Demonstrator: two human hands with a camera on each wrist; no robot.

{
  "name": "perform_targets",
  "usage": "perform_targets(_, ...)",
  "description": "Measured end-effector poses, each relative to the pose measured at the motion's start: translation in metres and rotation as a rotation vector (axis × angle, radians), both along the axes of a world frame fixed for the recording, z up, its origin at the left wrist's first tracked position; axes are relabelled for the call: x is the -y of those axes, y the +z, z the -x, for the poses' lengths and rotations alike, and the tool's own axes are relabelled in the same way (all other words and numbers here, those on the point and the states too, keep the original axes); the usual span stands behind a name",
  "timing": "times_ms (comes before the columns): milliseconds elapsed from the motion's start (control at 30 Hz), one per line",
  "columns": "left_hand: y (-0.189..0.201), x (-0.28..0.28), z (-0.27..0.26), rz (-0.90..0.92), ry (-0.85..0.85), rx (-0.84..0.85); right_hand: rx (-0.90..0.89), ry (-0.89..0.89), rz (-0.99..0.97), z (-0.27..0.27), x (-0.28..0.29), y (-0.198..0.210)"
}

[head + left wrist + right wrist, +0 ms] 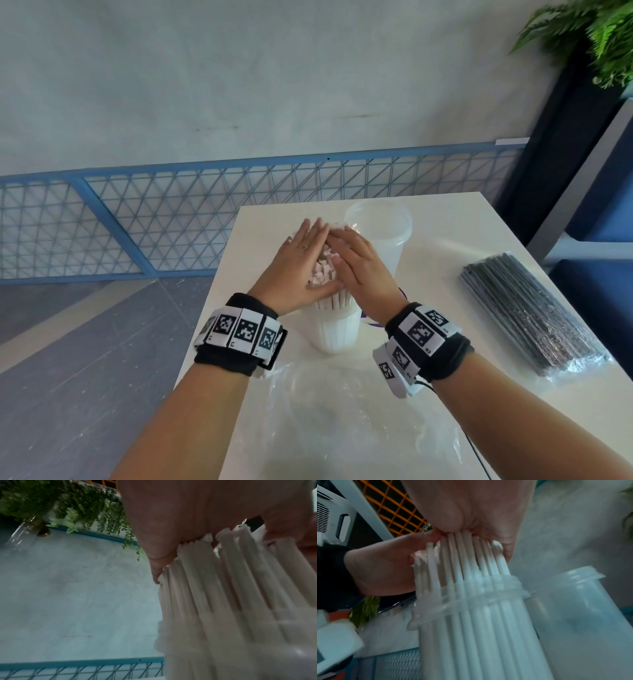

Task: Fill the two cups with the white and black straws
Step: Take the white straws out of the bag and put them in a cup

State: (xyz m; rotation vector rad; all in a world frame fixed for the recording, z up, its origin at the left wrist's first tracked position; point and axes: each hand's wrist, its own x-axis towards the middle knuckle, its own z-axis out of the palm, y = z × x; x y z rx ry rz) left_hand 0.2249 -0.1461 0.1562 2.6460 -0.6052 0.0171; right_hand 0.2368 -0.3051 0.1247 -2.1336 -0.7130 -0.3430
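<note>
A clear plastic cup (337, 330) stands on the white table (445, 222), packed with upright white straws (323, 270). My left hand (301, 260) and right hand (359, 263) lie flat on the straw tops with straight fingers, pressing down from either side. The wrist views show each palm (197, 513) (471, 507) on the straw ends (467, 555). A second clear cup (380, 229), with nothing in it, stands just behind and to the right. The black straws (527, 315) lie in a sealed clear bag at the table's right.
A crumpled clear plastic wrapper (342, 421) lies on the table in front of the filled cup. A blue wire fence (171, 219) runs behind the table, and a green plant (596, 37) hangs at the upper right. The table's left edge drops to grey floor.
</note>
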Motion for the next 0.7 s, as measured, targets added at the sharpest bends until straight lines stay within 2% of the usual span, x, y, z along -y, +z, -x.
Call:
perform_targets(33, 0.001, -0.002, 0.001, 0.080, -0.001, -0.021, -0.023, 0.002, -0.046, 0.000, 0.003, 0.003)
perform_targets(100, 0.004, -0.012, 0.001, 0.367, 0.058, -0.083, -0.120, 0.005, -0.146, -0.002, 0.011, 0.011)
perform_targets(167, -0.001, -0.025, -0.002, 0.557, 0.146, -0.175, -0.316, 0.018, -0.204, -0.005, 0.018, 0.020)
perform_targets(233, -0.011, -0.031, -0.004, 0.552, 0.203, -0.282, -0.510, 0.064, -0.185, -0.007, 0.022, 0.023)
perform_targets(300, -0.023, -0.028, -0.005, 0.557, 0.193, -0.322, -0.591, 0.127, -0.071, -0.010, 0.022, 0.020)
perform_targets(400, -0.029, -0.012, -0.006, 0.640, 0.244, -0.251, -0.530, 0.206, -0.015, -0.013, 0.010, 0.011)
perform_targets(533, -0.025, -0.001, -0.006, 0.790, 0.311, -0.155, -0.467, 0.051, -0.306, -0.015, 0.002, 0.002)
perform_targets(700, -0.012, -0.003, -0.008, 0.868, 0.319, -0.018, -0.337, 0.004, -0.411, -0.015, 0.005, 0.020)
